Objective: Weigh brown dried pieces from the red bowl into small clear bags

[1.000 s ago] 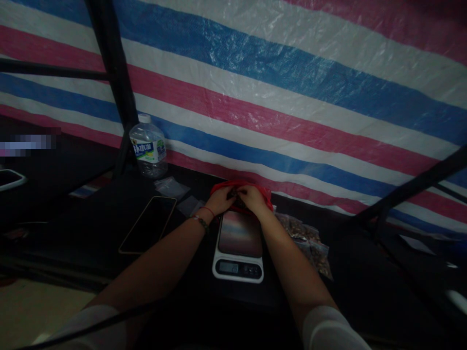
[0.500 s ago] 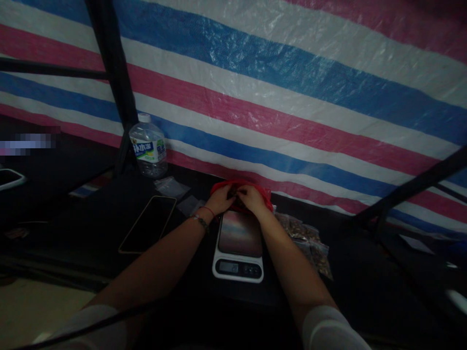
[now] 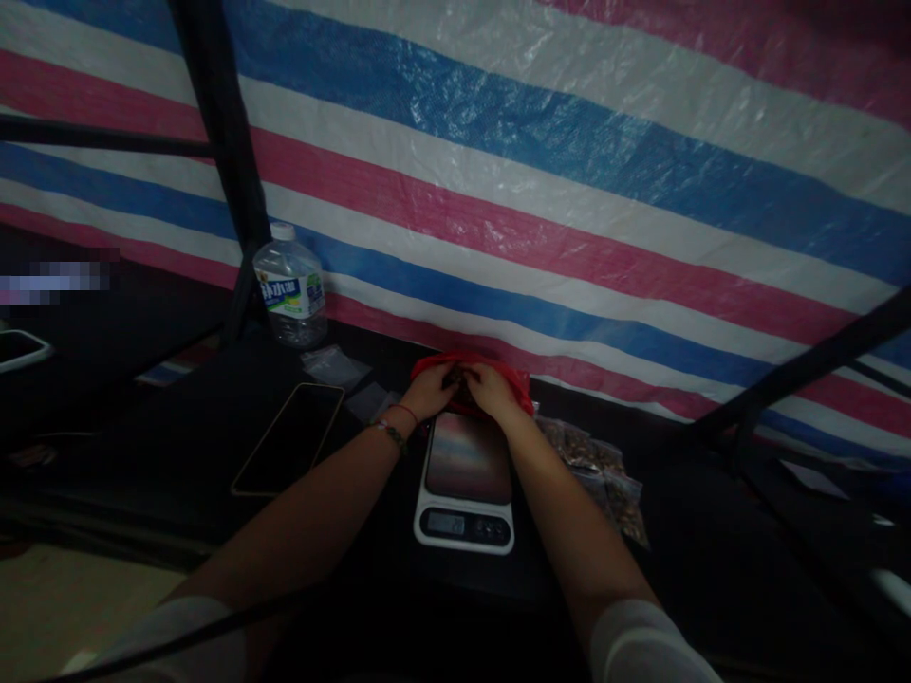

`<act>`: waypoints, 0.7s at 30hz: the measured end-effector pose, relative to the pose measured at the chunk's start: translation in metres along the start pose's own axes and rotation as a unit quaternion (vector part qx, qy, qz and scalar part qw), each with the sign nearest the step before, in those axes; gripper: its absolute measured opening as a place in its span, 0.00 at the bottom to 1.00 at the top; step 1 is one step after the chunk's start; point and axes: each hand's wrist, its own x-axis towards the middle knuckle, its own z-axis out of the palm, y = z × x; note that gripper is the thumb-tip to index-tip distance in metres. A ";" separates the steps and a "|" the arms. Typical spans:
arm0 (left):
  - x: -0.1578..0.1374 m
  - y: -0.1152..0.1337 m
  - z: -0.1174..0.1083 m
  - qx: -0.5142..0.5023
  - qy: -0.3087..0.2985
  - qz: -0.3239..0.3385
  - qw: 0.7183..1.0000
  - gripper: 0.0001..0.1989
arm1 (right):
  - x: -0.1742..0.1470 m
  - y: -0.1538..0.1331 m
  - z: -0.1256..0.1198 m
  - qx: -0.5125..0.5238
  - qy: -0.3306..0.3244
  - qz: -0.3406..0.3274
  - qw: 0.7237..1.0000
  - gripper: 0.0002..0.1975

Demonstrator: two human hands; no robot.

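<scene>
The scene is dim, the black tabletop [image 3: 712, 531] sinking into shadow. White glints scatter over the striped sheet [image 3: 498, 114] (light perhaps falls from above), and the scale [image 3: 468, 457] mirrors its colours faintly. The red bag's [image 3: 519, 379] inside is murky; pixelation blots the left edge.

a plastic sheet [image 3: 498, 204], banded in blue, white and pinkish red, forms the backdrop, its upper part glinting in dim light. a dark post [image 3: 219, 123] with a crossbar [image 3: 106, 136] stands at left, a slanting dark bar [image 3: 818, 359] at right. below lie a black bench [image 3: 733, 560] and, lower left, pale floor [image 3: 71, 598].
</scene>
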 end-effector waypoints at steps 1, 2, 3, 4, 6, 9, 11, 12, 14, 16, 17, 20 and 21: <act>0.000 0.000 0.000 0.000 0.002 0.001 1.000 0.17 | 0.000 0.000 0.000 0.000 -0.003 -0.001 1.000 0.17; 0.000 -0.001 0.001 0.000 0.004 0.001 1.000 0.17 | 0.000 0.000 0.000 -0.001 -0.001 0.002 1.000 0.17; 0.000 -0.001 0.002 -0.001 0.003 0.002 1.000 0.17 | 0.000 0.000 0.000 -0.004 0.004 0.006 1.000 0.16; 0.000 -0.002 0.002 -0.002 0.002 0.003 1.000 0.17 | 0.000 0.000 0.000 -0.009 0.012 0.013 1.000 0.16; 0.001 -0.003 0.004 -0.004 0.000 0.004 1.000 0.17 | 0.001 0.000 -0.001 -0.021 0.028 0.029 0.999 0.15; 0.002 -0.003 0.004 -0.006 -0.001 0.003 1.000 0.18 | 0.002 0.001 -0.004 -0.036 0.036 0.060 0.997 0.15; 0.002 -0.002 0.004 -0.009 -0.002 0.003 1.000 0.19 | 0.002 0.002 -0.005 -0.044 0.034 0.066 0.996 0.17; 0.001 -0.002 0.004 -0.011 -0.003 0.003 1.000 0.19 | 0.002 0.003 -0.005 -0.045 0.032 0.063 0.996 0.18; 0.001 -0.002 0.004 -0.014 -0.004 -0.001 1.000 0.19 | 0.002 0.004 -0.005 -0.040 0.025 0.051 0.998 0.22; 0.000 -0.002 0.003 -0.014 -0.003 -0.010 1.000 0.19 | 0.002 0.006 -0.005 -0.034 0.018 0.046 0.998 0.24; 0.000 -0.002 0.002 -0.015 -0.003 -0.014 1.000 0.20 | 0.001 0.006 -0.005 -0.035 0.014 0.047 0.998 0.25; -0.002 0.001 -0.001 -0.019 0.005 -0.017 1.000 0.21 | 0.000 0.009 -0.007 -0.044 0.004 0.055 0.997 0.25; -0.003 0.003 -0.003 -0.020 0.008 -0.015 1.000 0.21 | 0.000 0.010 -0.008 -0.046 0.001 0.053 0.998 0.25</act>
